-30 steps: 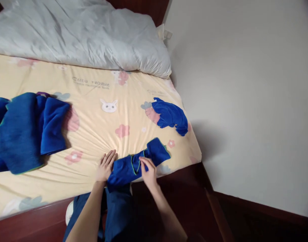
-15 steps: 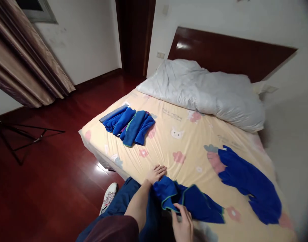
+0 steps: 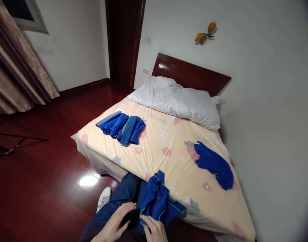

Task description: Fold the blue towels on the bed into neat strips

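Note:
A blue cloth with green edging [image 3: 155,198] lies crumpled over the bed's near edge, its lower part hanging towards my legs. My right hand [image 3: 154,230] pinches its lower left corner. Just left of the cloth, my left hand [image 3: 118,218] is in the air with thumb and fingers apart, holding nothing. Several folded blue cloths [image 3: 130,131] lie side by side at the bed's left. Another blue cloth [image 3: 214,166] is spread loosely at the right.
The bed [image 3: 166,163] has a yellow patterned sheet, with a grey quilt [image 3: 174,101] bunched before the dark headboard [image 3: 191,74]. A tripod leg [image 3: 25,138] stands on the red floor at left. My white shoe [image 3: 103,198] is beside the bed.
My left hand has lifted off the bed and come back towards me. The green-edged cloth has been pulled nearer and turned, with my right hand still at its edge. The view has tilted up.

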### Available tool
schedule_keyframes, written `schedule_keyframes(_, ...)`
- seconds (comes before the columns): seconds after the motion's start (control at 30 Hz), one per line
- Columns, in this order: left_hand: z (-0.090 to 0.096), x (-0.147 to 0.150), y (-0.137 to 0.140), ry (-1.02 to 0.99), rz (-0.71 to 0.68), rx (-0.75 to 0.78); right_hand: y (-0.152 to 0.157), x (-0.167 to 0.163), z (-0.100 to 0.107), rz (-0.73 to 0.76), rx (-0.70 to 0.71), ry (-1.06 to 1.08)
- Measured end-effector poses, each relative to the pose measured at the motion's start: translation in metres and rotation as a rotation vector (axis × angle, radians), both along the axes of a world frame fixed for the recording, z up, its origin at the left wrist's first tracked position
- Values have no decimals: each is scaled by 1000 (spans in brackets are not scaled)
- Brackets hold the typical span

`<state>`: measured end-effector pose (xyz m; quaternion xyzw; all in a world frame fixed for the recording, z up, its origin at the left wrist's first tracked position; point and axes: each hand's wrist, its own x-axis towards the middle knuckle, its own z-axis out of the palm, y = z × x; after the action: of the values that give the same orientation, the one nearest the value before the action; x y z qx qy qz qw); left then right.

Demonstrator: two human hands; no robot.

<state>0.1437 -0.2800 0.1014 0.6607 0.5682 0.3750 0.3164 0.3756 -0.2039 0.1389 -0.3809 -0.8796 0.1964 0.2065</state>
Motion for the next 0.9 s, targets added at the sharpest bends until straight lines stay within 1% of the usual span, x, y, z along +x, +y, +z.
schedule_keyframes(0.03, 7, -7, -21, 3, 15, -16, -2, -6, 6, 49, 2, -36)
schedule_keyframes(0.07, 15, -14, -35, 8, 31, -28, -4, -14, 12, 88, 5, -62)
schedule_keyframes(0.1, 22, -21, -41, 11, 41, -33, -5, -22, 19, 117, 11, -77)
schedule_keyframes(0.13, 30, -26, -41, 11, 42, -30, -8, -31, 25, 136, 20, -86)
schedule_keyframes(0.2, 47, -31, -27, -1, 12, 3, -11, -48, 36, 155, 43, -95)
schedule_keyframes(0.3, 73, -27, 9, 23, -125, 43, -12, -65, 49, 133, 75, -94)
schedule_keyframes(0.4, 96, -21, 44, 147, -287, 47, -6, -62, 62, 38, 72, -12)
schedule_keyframes(0.47, 106, -19, 61, 214, -341, 74, -1, -50, 72, -29, 77, 79)
schedule_keyframes(0.57, 112, -21, 73, 287, -341, 148, 0, -27, 89, -83, 149, 182)
schedule_keyframes(0.63, 110, -28, 73, 349, -313, 201, -4, -17, 102, -93, 216, 214)
schedule_keyframes(0.7, 107, -41, 66, 392, -249, 258, -9, -12, 116, -105, 253, 216)
schedule_keyframes(0.8, 99, -74, 49, 420, -116, 380, -12, -12, 136, -132, 256, 202)
schedule_keyframes(0.9, 94, -118, 32, 472, 24, 482, -7, -15, 147, -150, 237, 213)
